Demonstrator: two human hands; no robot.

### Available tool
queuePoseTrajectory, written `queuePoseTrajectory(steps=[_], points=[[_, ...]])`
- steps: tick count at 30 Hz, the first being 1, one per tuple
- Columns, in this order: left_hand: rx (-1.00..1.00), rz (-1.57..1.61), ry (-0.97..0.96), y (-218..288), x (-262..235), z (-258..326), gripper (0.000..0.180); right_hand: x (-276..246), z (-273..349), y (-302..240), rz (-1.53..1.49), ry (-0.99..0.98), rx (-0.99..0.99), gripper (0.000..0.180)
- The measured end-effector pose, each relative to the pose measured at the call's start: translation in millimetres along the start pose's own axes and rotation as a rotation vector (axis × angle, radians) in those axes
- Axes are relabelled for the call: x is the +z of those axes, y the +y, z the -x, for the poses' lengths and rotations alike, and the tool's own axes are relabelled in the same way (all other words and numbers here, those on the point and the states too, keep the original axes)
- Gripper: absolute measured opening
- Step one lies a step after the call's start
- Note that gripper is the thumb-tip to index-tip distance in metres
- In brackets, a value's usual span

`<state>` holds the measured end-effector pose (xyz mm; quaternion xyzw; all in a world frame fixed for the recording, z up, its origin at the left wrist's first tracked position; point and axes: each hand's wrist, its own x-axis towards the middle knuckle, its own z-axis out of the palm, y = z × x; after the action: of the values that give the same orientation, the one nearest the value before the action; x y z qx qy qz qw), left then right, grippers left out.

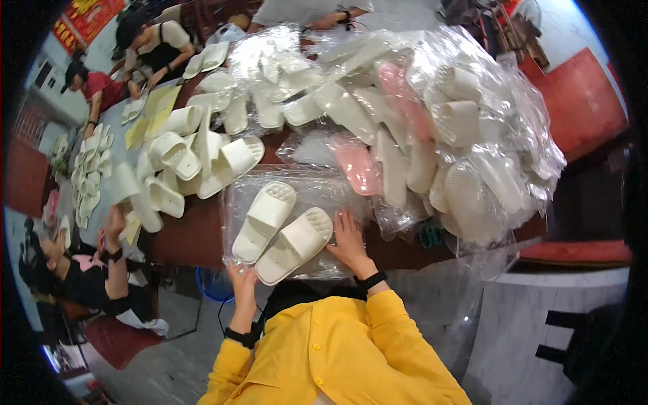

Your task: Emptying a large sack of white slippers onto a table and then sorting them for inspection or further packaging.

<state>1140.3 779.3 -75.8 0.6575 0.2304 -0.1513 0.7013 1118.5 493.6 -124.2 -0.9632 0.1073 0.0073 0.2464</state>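
Observation:
A pair of white open-toe slippers lies side by side and slanted in front of me, the left slipper point(268, 214) a little farther off than the right slipper point(297, 246). Beneath them a clear plastic bag point(236, 192) is spread flat on the dark red table. My left hand point(244, 283) is closed at the near ends of the slippers, its fingertips partly hidden. Beside the right slipper, my right hand point(349, 237) rests open on the bag, fingers spread.
A big heap of plastic-wrapped slippers point(398, 128), mostly white with some pink, covers the table's back and right. Loose white slippers point(179, 158) pile up at the left. Co-workers sit along the left side, one person point(101, 263) close by. A blue basket point(214, 285) stands below the table edge.

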Motion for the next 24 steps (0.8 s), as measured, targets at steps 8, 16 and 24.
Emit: queuePoseTrajectory(steps=[8, 16, 24], points=[[0.786, -0.941, -0.210, 18, 34, -21, 0.050, -86, 77, 31, -0.565, 0.014, 0.132, 0.023], [0.733, -1.052, 0.068, -11, 87, -69, 0.036, -54, 95, 132, -0.900, 0.669, 0.628, 0.024], [0.791, -0.780, 0.100, 20, 94, -44, 0.019, -54, 68, 152, -0.673, 0.550, 0.626, 0.025]])
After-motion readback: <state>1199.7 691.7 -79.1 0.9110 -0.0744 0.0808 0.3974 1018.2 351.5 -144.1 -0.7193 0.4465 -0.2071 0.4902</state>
